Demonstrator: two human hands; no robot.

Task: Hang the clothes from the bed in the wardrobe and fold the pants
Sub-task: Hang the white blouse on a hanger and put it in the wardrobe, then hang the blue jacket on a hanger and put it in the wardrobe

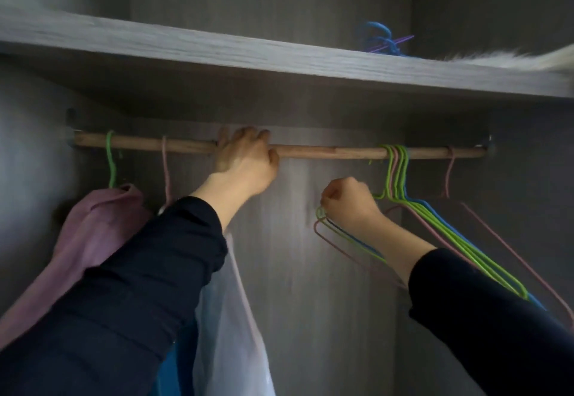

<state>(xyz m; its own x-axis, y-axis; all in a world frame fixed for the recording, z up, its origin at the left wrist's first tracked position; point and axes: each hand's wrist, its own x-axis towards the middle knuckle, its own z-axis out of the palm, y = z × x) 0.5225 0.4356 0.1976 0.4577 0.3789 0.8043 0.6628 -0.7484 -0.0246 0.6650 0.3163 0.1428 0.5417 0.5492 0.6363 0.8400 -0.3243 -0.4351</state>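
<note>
A wooden rail runs across the wardrobe under a grey shelf. My left hand grips the rail near its middle, fingers curled over the top. My right hand is lower and to the right, pinching the left ends of several empty wire hangers, green, pink and blue, whose hooks sit bunched on the rail. On the rail's left a mauve garment hangs from a green hanger. Beside it a white garment hangs from a pink hanger, partly hidden by my left sleeve.
A single pink hanger hangs empty at the rail's right end. The grey shelf above carries a blue tangle of hangers and something pale and furry at its right edge. Something blue shows below my left sleeve.
</note>
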